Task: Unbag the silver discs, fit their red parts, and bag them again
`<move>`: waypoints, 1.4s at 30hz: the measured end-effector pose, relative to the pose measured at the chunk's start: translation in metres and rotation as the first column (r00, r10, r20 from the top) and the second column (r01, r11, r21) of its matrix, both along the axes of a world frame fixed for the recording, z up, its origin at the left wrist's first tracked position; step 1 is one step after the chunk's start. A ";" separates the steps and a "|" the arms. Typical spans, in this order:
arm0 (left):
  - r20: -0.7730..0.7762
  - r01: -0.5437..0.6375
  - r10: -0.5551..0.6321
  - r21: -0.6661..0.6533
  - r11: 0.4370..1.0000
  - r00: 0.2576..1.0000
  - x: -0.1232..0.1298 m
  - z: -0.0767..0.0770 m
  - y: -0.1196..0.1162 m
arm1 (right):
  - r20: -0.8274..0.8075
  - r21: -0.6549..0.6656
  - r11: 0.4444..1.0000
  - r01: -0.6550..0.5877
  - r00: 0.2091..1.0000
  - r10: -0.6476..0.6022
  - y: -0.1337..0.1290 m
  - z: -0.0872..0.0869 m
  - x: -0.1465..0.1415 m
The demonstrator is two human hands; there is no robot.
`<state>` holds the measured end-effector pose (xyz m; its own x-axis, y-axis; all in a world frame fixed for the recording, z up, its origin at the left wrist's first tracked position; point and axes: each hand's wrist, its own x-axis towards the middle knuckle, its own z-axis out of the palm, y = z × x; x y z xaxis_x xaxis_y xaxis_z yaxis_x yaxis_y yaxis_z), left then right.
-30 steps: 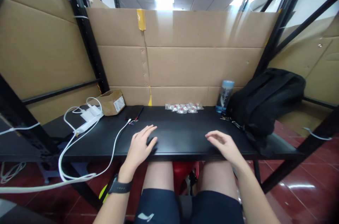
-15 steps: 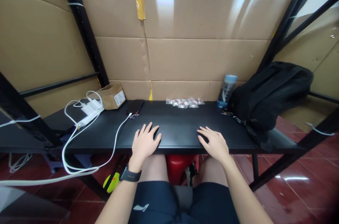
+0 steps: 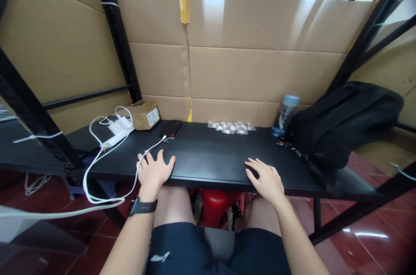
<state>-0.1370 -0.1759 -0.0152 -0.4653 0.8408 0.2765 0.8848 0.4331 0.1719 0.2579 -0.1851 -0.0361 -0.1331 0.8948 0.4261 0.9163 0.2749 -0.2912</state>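
Note:
My left hand lies with fingers spread at the front edge of the black table, with a dark watch on its wrist. A white charging cable runs right by its outer fingers; whether they touch it I cannot tell. Beyond that hand, the cable's end meets a dark phone with a small charm. Farther right, my right hand rests on the table edge, its fingers stretched out and nothing held. Several small clear plastic packets with red bits lie along the back.
At the back left are a small cardboard box and a white power strip. A blue-lidded bottle and a black backpack stand on the right. Cardboard panels wall the back, and black metal posts frame the sides.
My left hand has moved left, away from the right hand and up to the white cable. The right hand stays nearly in place. The view has shifted slightly.

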 end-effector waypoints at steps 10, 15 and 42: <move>-0.151 0.096 -0.093 0.013 0.995 0.984 -0.012 -0.009 0.007 | 0.005 -0.005 1.000 0.002 1.000 -0.002 0.001 0.002 -0.002; -0.230 0.253 -0.255 -0.040 0.967 0.939 -0.022 -0.012 0.014 | 0.008 -0.010 1.000 0.006 1.000 -0.006 0.000 0.003 -0.002; -0.071 0.153 -0.147 0.096 0.984 0.987 0.027 0.010 -0.004 | -0.004 -0.013 1.000 0.006 1.000 -0.006 -0.001 0.003 -0.003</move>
